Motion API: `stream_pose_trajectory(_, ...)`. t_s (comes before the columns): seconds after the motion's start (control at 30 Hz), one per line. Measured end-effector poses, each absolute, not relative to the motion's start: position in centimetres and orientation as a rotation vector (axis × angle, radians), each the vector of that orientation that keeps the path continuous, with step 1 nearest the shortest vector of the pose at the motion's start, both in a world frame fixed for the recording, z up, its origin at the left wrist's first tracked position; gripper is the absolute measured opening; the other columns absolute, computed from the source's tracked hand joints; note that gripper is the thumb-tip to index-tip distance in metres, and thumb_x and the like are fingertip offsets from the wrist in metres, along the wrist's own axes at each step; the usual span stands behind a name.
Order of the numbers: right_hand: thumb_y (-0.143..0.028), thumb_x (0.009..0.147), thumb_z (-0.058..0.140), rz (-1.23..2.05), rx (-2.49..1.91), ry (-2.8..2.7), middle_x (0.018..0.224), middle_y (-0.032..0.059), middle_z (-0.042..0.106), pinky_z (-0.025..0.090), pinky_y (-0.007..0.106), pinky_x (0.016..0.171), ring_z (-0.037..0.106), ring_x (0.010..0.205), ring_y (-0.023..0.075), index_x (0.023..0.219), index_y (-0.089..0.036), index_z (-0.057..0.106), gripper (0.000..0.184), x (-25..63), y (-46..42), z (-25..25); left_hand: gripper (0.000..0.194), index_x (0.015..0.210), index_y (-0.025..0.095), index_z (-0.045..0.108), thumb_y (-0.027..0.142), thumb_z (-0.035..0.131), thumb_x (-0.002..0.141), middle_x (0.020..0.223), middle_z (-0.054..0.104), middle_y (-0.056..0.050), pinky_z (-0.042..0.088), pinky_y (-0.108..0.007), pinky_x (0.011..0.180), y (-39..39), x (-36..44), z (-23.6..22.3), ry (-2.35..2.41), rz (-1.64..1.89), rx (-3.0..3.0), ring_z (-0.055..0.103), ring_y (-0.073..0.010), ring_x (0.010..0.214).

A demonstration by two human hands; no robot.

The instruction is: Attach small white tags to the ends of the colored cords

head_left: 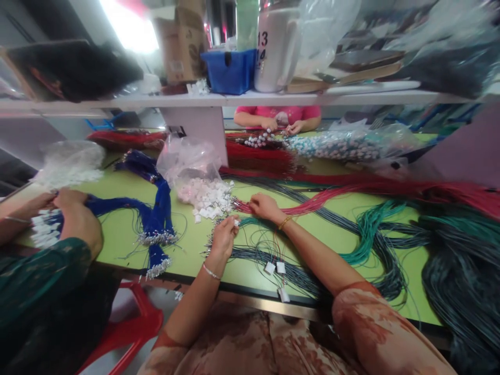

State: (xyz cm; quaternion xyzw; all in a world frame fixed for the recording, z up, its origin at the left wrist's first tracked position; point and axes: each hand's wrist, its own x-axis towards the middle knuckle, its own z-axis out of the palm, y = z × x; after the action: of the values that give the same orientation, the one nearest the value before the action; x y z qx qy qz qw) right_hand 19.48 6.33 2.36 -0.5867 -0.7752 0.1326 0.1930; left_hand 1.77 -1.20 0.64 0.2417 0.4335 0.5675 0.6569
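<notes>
My left hand is closed, its fingertips pinching a small white plastic connector. To its upper right, my right hand is closed over the end of a bundle of red wires, by the metal-tipped ends; the exact grip is hidden. A heap of white connectors lies just beyond my left hand, spilling from a clear plastic bag. Grey wires and green wires run across the table below my right forearm. Several wires with white connectors fitted hang near the table's front edge.
Left of me, a co-worker's hands work at blue wires and white connectors. Across the table another person's hands handle beaded-looking white parts. A shelf above carries a blue bin and a white jug. A red stool stands lower left.
</notes>
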Motion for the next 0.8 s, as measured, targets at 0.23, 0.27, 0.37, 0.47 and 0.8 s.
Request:
stream_pose_trajectory(0.23, -0.028, 0.087, 0.046, 0.536, -1.409, -2.124, 0.070, 0.0032, 0.060, 0.032, 0.023, 0.064, 0.047, 0.066, 0.0126, 0.073, -0.014, 0.061, 0.025, 20.8, 5.6, 3.1, 0.033, 0.085, 0.012, 0.071, 0.033, 0.082, 0.062, 0.078, 0.068, -0.006, 0.037, -0.018, 0.053, -1.8, 1.6, 0.6, 0.971, 1.267, 0.588, 0.051, -0.0048, 0.056)
stream_pose_trajectory(0.27, -0.029, 0.086, 0.048, 0.576, -1.382, -2.087, 0.069, 0.0023, 0.060, 0.032, 0.023, 0.063, 0.047, 0.064, 0.0120, 0.076, -0.014, 0.061, 0.023, 20.5, 5.5, 3.3, 0.033, 0.085, 0.012, 0.071, 0.034, 0.082, 0.062, 0.078, 0.068, -0.006, 0.037, -0.018, 0.053, -1.9, 1.7, 0.7, 0.973, 1.267, 0.589, 0.050, -0.0049, 0.056)
stream_pose_trajectory(0.37, -0.033, 0.082, 0.053, 0.717, -1.253, -2.006, 0.069, 0.0001, 0.060, 0.033, 0.021, 0.060, 0.047, 0.061, 0.0107, 0.084, -0.013, 0.060, 0.020, 18.9, 5.5, 3.9, 0.033, 0.084, 0.014, 0.071, 0.035, 0.082, 0.062, 0.078, 0.068, -0.005, 0.037, -0.018, 0.053, -2.0, 1.8, 0.9, 0.968, 1.281, 0.575, 0.050, -0.0051, 0.057)
stream_pose_trajectory(0.47, -0.035, 0.081, 0.056, 0.816, -1.130, -1.978, 0.070, 0.0000, 0.060, 0.034, 0.021, 0.059, 0.046, 0.061, 0.0106, 0.084, -0.014, 0.061, 0.022, 17.5, 5.4, 4.0, 0.034, 0.088, 0.013, 0.069, 0.035, 0.081, 0.064, 0.079, 0.067, -0.004, 0.037, -0.019, 0.055, -2.1, 1.6, 0.9, 0.937, 1.305, 0.572, 0.050, -0.0051, 0.057)
stream_pose_trajectory(0.8, -0.033, 0.082, 0.056, 1.118, -1.001, -1.939, 0.080, 0.0026, 0.061, 0.041, 0.024, 0.067, 0.052, 0.071, 0.0122, 0.083, -0.014, 0.061, 0.020, 18.1, 1.4, 2.8, 0.027, 0.077, 0.016, 0.057, 0.031, 0.077, 0.070, 0.079, 0.063, -0.001, 0.038, -0.018, 0.056, -1.9, 1.9, 0.3, 0.905, 1.324, 0.524, 0.050, -0.0050, 0.059)
